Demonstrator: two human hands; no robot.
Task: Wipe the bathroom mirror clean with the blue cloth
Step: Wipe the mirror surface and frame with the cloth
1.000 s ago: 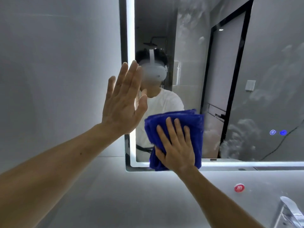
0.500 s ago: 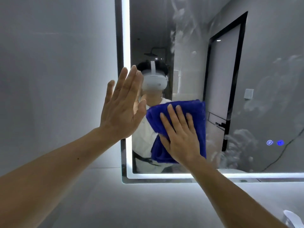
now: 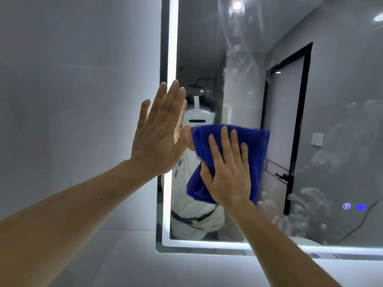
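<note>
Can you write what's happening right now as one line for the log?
step: wipe | right hand: flat, presses cloth on mirror | left hand: flat at mirror's left edge | smears: right side

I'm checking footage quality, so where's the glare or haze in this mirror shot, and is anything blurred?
Head view: the light strip down the left edge of the mirror blows out white; a lamp reflection glares at the top; cloudy smears haze the glass right of the cloth; the left hand and right hand look sharp.
</note>
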